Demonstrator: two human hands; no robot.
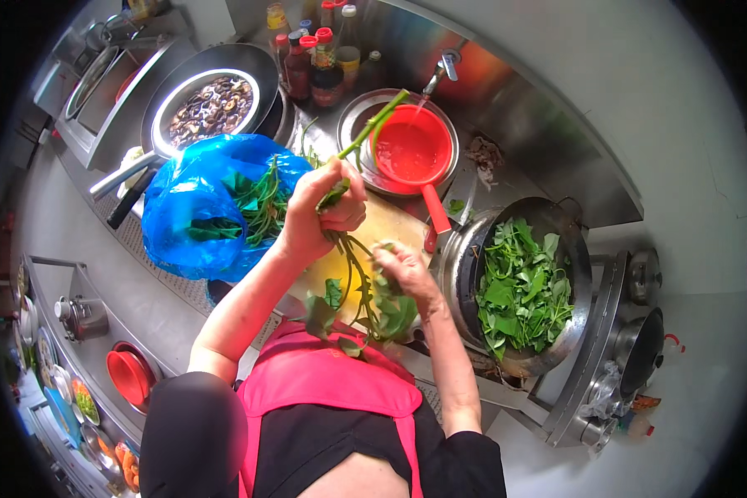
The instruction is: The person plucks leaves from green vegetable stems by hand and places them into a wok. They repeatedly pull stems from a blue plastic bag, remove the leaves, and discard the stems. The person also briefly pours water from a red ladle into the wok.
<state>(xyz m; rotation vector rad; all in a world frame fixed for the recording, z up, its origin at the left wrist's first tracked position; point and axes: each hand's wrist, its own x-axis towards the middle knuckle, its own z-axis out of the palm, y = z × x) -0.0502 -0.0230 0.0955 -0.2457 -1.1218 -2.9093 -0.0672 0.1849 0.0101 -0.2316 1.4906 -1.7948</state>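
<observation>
My left hand (327, 211) is closed around a bunch of leafy green stems (364, 283). Their thick cut ends point up past my thumb, and the leaves hang down in front of my pink apron. Slightly blurred, my right hand (404, 267) pinches a leafy part of the same bunch on its right side. Beneath both hands lies a yellow cutting board (383, 215). To the left, more of these greens (264, 202) spill from an open blue plastic bag (180, 199). Picked leaves (523, 286) are heaped in a wok (576, 324) on the right.
Tap water (419, 107) runs into a red long-handled scoop (414, 146) resting over a metal basin (355, 112). A cleaver-like blade (464, 193) lies near it. Behind the bag, a pan of sliced mushrooms (211, 112) sits on a dark wok (162, 81). Sauce bottles (324, 68) stand at the back.
</observation>
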